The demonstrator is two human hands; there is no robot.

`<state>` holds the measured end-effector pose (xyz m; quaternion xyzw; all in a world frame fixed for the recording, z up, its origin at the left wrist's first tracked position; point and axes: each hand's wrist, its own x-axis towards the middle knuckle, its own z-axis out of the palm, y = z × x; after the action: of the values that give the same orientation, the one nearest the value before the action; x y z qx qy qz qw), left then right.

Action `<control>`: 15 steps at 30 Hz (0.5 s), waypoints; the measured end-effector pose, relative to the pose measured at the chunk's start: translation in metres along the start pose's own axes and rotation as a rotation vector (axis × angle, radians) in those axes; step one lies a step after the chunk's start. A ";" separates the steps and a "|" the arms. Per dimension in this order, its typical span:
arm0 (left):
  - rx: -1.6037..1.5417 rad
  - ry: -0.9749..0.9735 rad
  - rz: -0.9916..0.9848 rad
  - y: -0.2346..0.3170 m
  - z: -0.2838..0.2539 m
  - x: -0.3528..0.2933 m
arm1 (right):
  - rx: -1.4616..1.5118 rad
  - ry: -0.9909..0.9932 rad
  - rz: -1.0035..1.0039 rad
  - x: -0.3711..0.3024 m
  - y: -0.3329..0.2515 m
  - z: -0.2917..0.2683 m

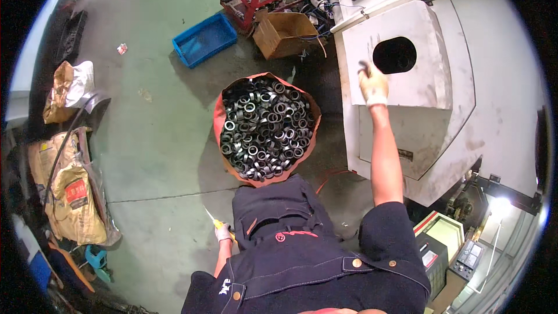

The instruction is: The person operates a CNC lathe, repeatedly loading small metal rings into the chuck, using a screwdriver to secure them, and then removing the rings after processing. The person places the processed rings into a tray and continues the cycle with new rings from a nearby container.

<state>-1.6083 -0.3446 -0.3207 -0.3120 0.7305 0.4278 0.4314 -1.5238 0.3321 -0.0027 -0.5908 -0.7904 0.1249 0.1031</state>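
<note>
- Two gloved hands were in view, far apart on either side of the orange sack [218,117] filled with dark steel rings [266,128].
- The right hand [372,83] reached up to the right of the sack, its fingers [365,68] pinching a small dark ring against the white machine housing [407,99], just left of its round opening [394,54].
- The left hand [222,232] hung below the sack beside the dark apron [279,238], fingers closed around a yellow-handled tool [214,219].
- A blue crate [204,39] and a cardboard box [286,34] lay above the sack on the green floor [157,139].
</note>
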 end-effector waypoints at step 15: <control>0.599 -0.319 0.437 -0.004 0.032 -0.002 | 0.561 -0.370 0.398 -0.377 0.276 0.082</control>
<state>-1.5925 -0.3180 -0.3292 0.0604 0.7958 0.3206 0.5101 -1.1925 0.0389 -0.1743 -0.6489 -0.6006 0.4583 0.0903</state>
